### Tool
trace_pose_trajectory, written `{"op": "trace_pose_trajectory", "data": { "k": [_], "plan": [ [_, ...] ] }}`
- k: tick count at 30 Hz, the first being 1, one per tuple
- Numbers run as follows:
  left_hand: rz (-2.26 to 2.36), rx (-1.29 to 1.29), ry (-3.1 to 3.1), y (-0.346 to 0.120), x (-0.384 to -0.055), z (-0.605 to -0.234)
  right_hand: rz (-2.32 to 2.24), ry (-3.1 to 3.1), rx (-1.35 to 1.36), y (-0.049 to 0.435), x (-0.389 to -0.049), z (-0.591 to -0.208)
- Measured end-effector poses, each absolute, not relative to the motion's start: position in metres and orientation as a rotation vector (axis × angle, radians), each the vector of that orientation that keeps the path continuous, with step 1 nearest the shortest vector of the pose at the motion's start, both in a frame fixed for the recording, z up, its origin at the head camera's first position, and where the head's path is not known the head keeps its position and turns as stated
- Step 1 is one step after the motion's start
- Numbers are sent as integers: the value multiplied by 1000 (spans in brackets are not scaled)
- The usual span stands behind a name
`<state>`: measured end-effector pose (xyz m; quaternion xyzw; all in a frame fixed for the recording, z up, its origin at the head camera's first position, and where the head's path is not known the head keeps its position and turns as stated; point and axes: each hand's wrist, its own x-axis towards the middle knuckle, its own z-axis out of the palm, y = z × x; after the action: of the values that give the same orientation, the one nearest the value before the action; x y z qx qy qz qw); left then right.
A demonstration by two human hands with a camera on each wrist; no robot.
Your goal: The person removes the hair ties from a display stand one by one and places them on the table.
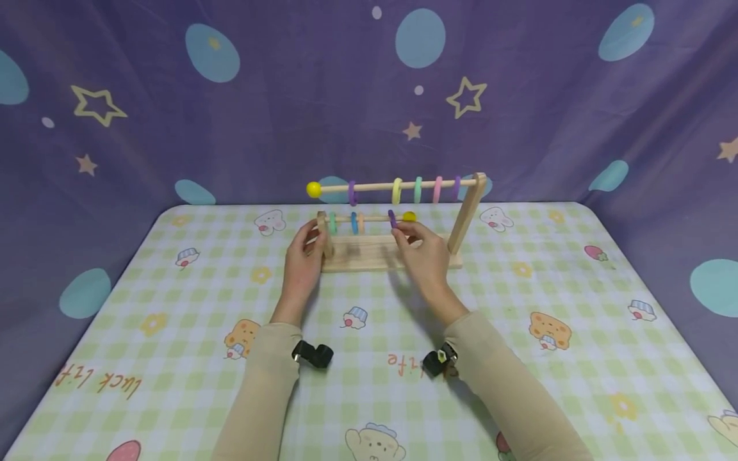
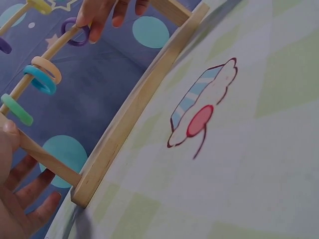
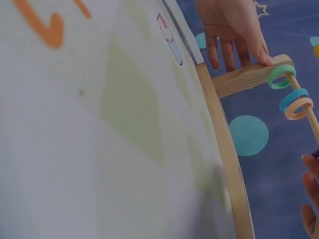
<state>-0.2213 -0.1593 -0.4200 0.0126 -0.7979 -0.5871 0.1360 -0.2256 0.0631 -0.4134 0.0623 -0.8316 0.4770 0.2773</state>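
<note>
A wooden stand (image 1: 375, 256) with two horizontal dowels is on the table, with coloured rings hanging on both. My left hand (image 1: 302, 256) grips its short left post (image 2: 52, 162), thumb against the top and other fingers extended behind. With my right hand (image 1: 426, 256) I pinch a purple ring (image 1: 393, 219) around the lower dowel, near the yellow ball (image 1: 409, 217) at its end. Further left on that dowel hang a green ring (image 3: 281, 77), a blue ring (image 2: 40, 79) and a peach ring (image 3: 299, 108). In the right wrist view, the right hand is mostly cut off.
The upper dowel (image 1: 377, 187) carries several rings, among them a yellow ring (image 1: 396, 191) and a pink ring (image 1: 437, 189). A yellow ball (image 1: 314, 189) caps its left end; a tall post (image 1: 467, 214) supports its right end. A checked cloth (image 1: 369, 378) covers the table before a purple curtain (image 1: 323, 96).
</note>
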Motion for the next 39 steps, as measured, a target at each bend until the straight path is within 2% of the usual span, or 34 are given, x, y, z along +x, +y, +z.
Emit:
{"op": "trace_pose_trajectory", "data": {
  "k": [39],
  "plan": [
    [-1713,23,-2321,-160,-218,-417,1418,-2239,74,90,-224,-412]
  ]
}}
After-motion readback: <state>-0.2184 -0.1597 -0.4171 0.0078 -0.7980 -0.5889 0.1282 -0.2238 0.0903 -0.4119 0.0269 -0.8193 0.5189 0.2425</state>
